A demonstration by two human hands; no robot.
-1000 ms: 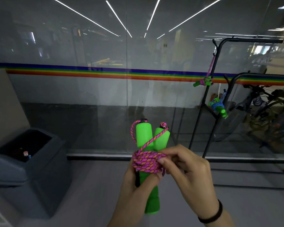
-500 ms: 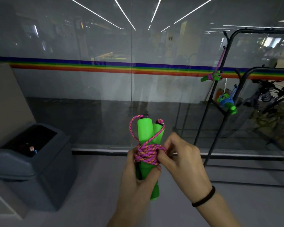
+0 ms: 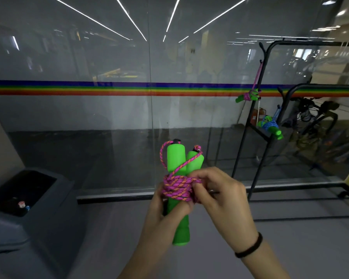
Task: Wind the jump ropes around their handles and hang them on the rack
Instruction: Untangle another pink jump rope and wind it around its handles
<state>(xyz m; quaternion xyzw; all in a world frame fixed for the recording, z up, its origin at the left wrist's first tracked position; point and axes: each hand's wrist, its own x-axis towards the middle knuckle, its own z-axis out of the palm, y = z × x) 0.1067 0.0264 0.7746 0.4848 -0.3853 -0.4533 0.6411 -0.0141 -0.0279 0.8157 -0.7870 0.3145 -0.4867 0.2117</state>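
1. Step in hand: the winding looks nearly done. The rope (image 3: 177, 187) sits coiled round the two green handles (image 3: 176, 158), left of the rack (image 3: 264, 97) and nearer the camera.
2. The left hand (image 3: 159, 210) grips the handles below the coil. The right hand (image 3: 220, 198) pinches the coil's right side, apparently tucking in the loose end.
3. Next move, as judged: secure the end so the coil cannot slip, then carry it right to the rack and hook a loop there.
4. Two wound ropes hang on the rack: a pink bundle (image 3: 248, 96) and, lower, a blue bundle (image 3: 269, 125).
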